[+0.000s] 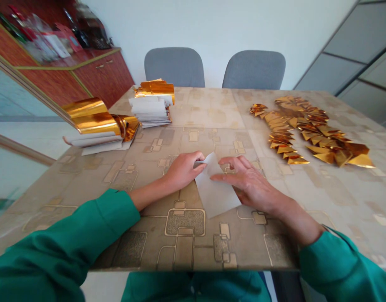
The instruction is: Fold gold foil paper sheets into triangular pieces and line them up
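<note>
Beyond the patterned table (186, 235), two gray chair backs (174, 67) before a white wall (215, 29); at left, a reddish wood-grain cabinet (100, 82) bearing blurred containers (92, 27); at right, gray panels (333, 73).

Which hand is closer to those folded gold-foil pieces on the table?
Right. The right hand is to the near left of the folded gold-foil pieces, apart from them; the left hand is farther left, holding the white sheet.

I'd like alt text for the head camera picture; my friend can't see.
A left hand pinches a pale sheet of paper at a patterned table, the right hand curved beside it. Gold and white stacks sit at left, folded gold pieces at right, two gray chairs behind.
</note>
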`<state>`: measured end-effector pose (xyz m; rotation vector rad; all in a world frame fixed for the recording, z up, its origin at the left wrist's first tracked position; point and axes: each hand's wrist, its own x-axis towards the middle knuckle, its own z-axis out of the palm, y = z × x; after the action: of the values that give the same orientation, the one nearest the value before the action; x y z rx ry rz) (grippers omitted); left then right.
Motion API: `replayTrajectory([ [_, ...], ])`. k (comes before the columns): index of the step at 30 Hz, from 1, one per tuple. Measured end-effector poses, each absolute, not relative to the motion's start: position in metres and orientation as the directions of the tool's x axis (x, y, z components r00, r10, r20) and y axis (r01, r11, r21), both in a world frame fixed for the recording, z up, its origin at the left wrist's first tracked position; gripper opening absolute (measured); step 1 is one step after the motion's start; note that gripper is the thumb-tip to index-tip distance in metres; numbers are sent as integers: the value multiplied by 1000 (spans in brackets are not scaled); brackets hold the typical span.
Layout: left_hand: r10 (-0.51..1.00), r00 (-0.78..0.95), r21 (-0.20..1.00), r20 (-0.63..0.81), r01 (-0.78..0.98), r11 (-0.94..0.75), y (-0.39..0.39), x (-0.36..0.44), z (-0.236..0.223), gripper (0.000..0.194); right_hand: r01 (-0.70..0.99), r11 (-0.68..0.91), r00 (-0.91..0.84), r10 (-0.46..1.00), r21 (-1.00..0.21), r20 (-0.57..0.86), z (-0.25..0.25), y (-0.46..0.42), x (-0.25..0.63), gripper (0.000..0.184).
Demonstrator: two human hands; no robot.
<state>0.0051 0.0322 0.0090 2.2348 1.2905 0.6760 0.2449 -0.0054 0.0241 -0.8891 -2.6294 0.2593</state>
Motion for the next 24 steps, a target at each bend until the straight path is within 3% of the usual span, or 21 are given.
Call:
replayTrajectory([
  [3, 865, 449, 494, 224, 713, -498, 30, 5, 7, 5, 518, 815, -779, 574, -259, 250, 30, -7, 246, 35],
  [6, 855, 472, 398, 215, 757, -518, 28, 5, 6, 6, 394, 835, -849, 491, -385, 195, 32, -5, 246, 16],
  [9, 825, 521, 352, 217, 747, -564, 22, 3, 7, 10, 349, 779, -849, 498, -521, 176, 30, -3, 244, 24],
  [13, 702, 574, 228, 421, 682, -695, 10, -8, 12, 19, 368, 704, -799, 573, -607, 180, 28, 0, 243, 33],
  [15, 641, 643, 199, 419, 623, -756, 2, -16, 13, 19, 375, 677, -780, 599, -634, 179, 27, -1, 244, 33],
  [20, 512, 772, 254, 377, 445, -858, -18, -25, 5, 27, 443, 585, -706, 695, -679, 138, 31, -3, 243, 24],
  [24, 413, 812, 202, 412, 361, -910, -26, -18, -1, 31, 594, 531, -606, 790, -604, 98, 28, -4, 241, 27],
])
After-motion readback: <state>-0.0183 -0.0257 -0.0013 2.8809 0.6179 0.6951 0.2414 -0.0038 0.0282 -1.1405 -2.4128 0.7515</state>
